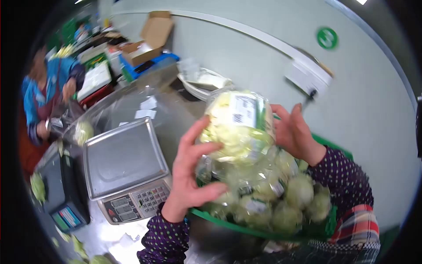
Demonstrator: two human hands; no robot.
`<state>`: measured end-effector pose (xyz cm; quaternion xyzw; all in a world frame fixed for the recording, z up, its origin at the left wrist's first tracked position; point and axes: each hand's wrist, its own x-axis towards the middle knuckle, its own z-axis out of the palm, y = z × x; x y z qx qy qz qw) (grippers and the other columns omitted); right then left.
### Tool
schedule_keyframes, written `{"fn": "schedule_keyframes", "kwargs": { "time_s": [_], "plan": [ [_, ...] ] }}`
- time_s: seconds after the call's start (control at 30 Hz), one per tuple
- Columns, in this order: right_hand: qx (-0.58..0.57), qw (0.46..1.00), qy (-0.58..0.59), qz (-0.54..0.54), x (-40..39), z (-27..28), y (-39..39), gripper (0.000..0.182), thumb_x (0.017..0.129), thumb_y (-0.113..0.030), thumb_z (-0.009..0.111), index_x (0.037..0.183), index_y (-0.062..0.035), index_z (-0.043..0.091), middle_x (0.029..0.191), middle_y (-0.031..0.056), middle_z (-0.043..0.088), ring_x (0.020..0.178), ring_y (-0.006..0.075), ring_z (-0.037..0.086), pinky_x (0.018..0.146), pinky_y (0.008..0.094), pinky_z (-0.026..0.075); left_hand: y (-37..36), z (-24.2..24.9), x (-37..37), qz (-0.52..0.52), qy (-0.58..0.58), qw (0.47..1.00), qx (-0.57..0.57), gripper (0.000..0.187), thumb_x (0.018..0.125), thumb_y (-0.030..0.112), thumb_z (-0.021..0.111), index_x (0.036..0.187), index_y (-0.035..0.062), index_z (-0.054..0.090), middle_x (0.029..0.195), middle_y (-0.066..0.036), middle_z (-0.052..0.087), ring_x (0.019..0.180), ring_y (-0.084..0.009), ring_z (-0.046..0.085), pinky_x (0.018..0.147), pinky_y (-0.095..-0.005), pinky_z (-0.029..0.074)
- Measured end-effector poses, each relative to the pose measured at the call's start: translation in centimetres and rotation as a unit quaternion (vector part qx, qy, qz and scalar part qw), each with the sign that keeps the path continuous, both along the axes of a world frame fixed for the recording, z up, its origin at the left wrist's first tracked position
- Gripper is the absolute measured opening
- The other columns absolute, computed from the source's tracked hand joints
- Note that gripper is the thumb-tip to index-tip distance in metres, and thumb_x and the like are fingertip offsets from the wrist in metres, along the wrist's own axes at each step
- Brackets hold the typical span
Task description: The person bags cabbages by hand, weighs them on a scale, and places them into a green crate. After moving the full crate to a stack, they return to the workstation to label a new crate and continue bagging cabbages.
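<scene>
A pale yellow-green vegetable in clear film [239,127], which looks like a cauliflower, is between my hands above a green crate [259,232]. A white printed label faces up on its wrapping. My left hand [189,171] has its fingers spread against the left side, the thumb apart below. My right hand [296,132] is at the right side, its fingertips partly hidden by the pack and its thumb raised. Beneath, the crate holds several round pale-green vegetables [288,215] in clear wrapping. The pack's underside and any contact with the pile are hard to make out.
Left of the crate stands a scale with a metal pan [125,156] and keypad; a dark label printer [66,193] is beside it. A co-worker [48,97] handles a bagged vegetable [82,133]. Behind are a white basin [198,90] and an open cardboard box [143,55].
</scene>
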<state>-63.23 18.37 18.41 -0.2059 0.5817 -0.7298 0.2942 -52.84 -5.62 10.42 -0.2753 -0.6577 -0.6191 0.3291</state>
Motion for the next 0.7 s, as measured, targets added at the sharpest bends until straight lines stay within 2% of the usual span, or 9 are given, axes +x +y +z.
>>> {"fn": "schedule_keyframes", "kwargs": {
  "time_s": [0.1, 0.23, 0.27, 0.37, 0.43, 0.5, 0.53, 0.57, 0.7],
  "plan": [
    [-0.032, 0.998, -0.027, -0.045, 4.9, 0.0, 3.5, 0.052, 0.093, -0.049, 0.044, 0.126, -0.0090, 0.049, 0.124, 0.0087, 0.056, 0.108, 0.0202, 0.057, 0.092, 0.0358, 0.046, 7.2, 4.7, 3.5, 0.008, -0.037, 0.983, -0.180, 0.068, 0.057, 0.031, 0.081, 0.118, 0.0082, 0.060, 0.144, -0.021, 0.033, 0.135, -0.0388, 0.029, 0.108, -0.0487, 0.026],
    [0.078, 0.962, -0.070, -0.252, 11.3, 0.6, 13.1, 0.047, 0.091, -0.042, 0.051, 0.123, -0.0082, 0.055, 0.121, 0.0090, 0.059, 0.109, 0.0200, 0.057, 0.094, 0.0365, 0.046, 12.5, 4.4, 4.7, -0.278, -0.156, 0.948, -0.010, 0.073, 0.056, 0.023, 0.080, 0.123, 0.0037, 0.057, 0.139, -0.021, 0.041, 0.127, -0.0359, 0.042, 0.104, -0.0432, 0.034],
    [0.098, 0.948, -0.059, -0.298, 12.4, 0.5, 15.2, 0.047, 0.090, -0.042, 0.051, 0.123, -0.0074, 0.055, 0.120, 0.0094, 0.060, 0.109, 0.0204, 0.058, 0.094, 0.0367, 0.046, 13.5, 4.1, 4.8, -0.247, -0.171, 0.953, -0.033, 0.068, 0.060, 0.021, 0.078, 0.121, 0.0021, 0.057, 0.135, -0.021, 0.046, 0.124, -0.0336, 0.046, 0.102, -0.0413, 0.036],
    [-0.051, 0.952, -0.210, -0.215, 13.0, -2.0, 26.2, 0.052, 0.090, -0.041, 0.051, 0.126, -0.0033, 0.052, 0.123, 0.0139, 0.058, 0.108, 0.0246, 0.060, 0.095, 0.0406, 0.047, 15.2, 1.0, 3.7, -0.138, -0.206, 0.960, -0.132, 0.055, 0.069, 0.018, 0.074, 0.118, -0.0008, 0.057, 0.126, -0.021, 0.053, 0.117, -0.0313, 0.052, 0.097, -0.0384, 0.041],
    [0.027, 0.958, -0.205, -0.198, 15.3, -1.4, 30.3, 0.050, 0.090, -0.038, 0.051, 0.127, -0.0033, 0.051, 0.123, 0.0150, 0.058, 0.111, 0.0251, 0.059, 0.096, 0.0410, 0.046, 15.8, -0.4, 3.0, -0.062, -0.219, 0.953, -0.199, 0.049, 0.073, 0.018, 0.072, 0.115, -0.0021, 0.057, 0.121, -0.021, 0.057, 0.113, -0.0313, 0.054, 0.094, -0.0374, 0.043],
    [0.142, 0.935, -0.197, -0.259, 16.9, -1.4, 31.0, 0.055, 0.088, -0.042, 0.055, 0.125, -0.0027, 0.052, 0.123, 0.0143, 0.057, 0.105, 0.0243, 0.060, 0.090, 0.0409, 0.049, 15.8, -1.0, 3.0, 0.038, -0.144, 0.915, -0.374, 0.042, 0.079, 0.022, 0.070, 0.111, -0.0034, 0.058, 0.116, -0.022, 0.058, 0.108, -0.0350, 0.055, 0.091, -0.0385, 0.045],
    [0.353, 0.915, -0.121, -0.152, 17.0, -2.3, 31.3, 0.060, 0.085, -0.046, 0.059, 0.123, -0.0011, 0.053, 0.121, 0.0149, 0.056, 0.103, 0.0238, 0.059, 0.086, 0.0397, 0.049, 15.8, -1.2, 2.9, 0.026, -0.136, 0.921, -0.365, 0.043, 0.080, 0.026, 0.069, 0.109, -0.0039, 0.059, 0.115, -0.023, 0.058, 0.106, -0.0371, 0.055, 0.089, -0.0400, 0.046],
    [0.542, 0.838, -0.037, -0.038, 17.0, -3.2, 31.5, 0.065, 0.081, -0.050, 0.062, 0.121, 0.0005, 0.054, 0.119, 0.0154, 0.056, 0.101, 0.0232, 0.058, 0.082, 0.0385, 0.049, 15.7, -1.5, 2.9, 0.023, -0.130, 0.920, -0.369, 0.043, 0.080, 0.026, 0.069, 0.109, -0.0039, 0.059, 0.115, -0.023, 0.058, 0.106, -0.0371, 0.055, 0.089, -0.0400, 0.046],
    [0.627, 0.755, 0.176, 0.071, 17.1, -5.8, 31.2, 0.074, 0.072, -0.048, 0.074, 0.120, 0.0030, 0.051, 0.109, 0.0186, 0.051, 0.098, 0.0289, 0.053, 0.082, 0.0343, 0.045, 15.3, -2.2, 3.0, 0.069, -0.178, 0.895, -0.404, 0.043, 0.082, 0.031, 0.066, 0.107, -0.0034, 0.060, 0.109, -0.023, 0.061, 0.104, -0.0366, 0.057, 0.087, -0.0400, 0.046]
  ]
}}
